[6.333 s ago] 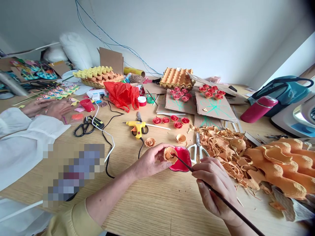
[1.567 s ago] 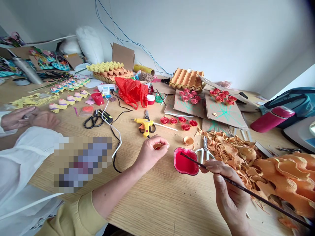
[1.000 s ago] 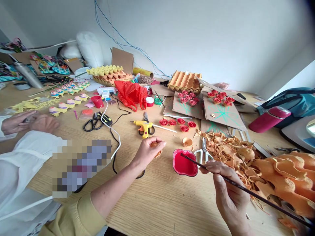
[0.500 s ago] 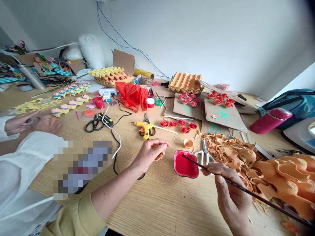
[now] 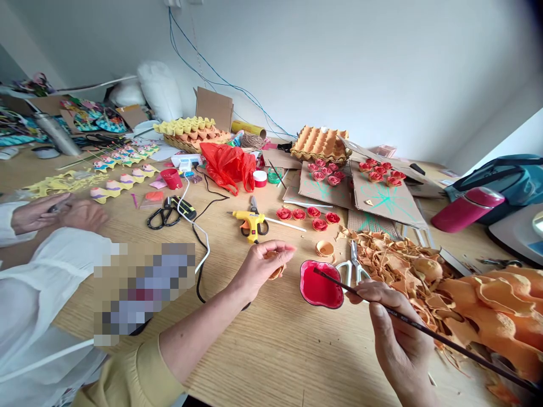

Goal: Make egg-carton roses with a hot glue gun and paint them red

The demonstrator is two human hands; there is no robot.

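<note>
Between the fingers of my left hand (image 5: 263, 265) is an orange paper-pulp flower (image 5: 278, 272), mostly covered by the fingers. My right hand (image 5: 399, 330) grips a long dark paintbrush (image 5: 418, 326). The brush tip is over the bowl of red paint (image 5: 321, 284), at or just above the paint; I cannot tell which. Behind the bowl sits an unpainted orange flower cup (image 5: 324, 249). Several red-painted flowers (image 5: 314, 212) lie farther back. White-handled scissors (image 5: 354, 263) rest right of the bowl.
A yellow glue gun (image 5: 250, 221) lies over dark scissors. Orange scraps (image 5: 382, 257) and egg-tray pieces (image 5: 496, 305) cover the right side. Cardboard sheets (image 5: 377, 195) carry more red flowers. A co-worker's hands (image 5: 63, 213) are at left. A pink bottle (image 5: 469, 208) stands at right.
The view has shifted very slightly. My left hand has turned a little, with the orange flower still in its fingers. The right hand and brush stay nearly in place over the bowl.
</note>
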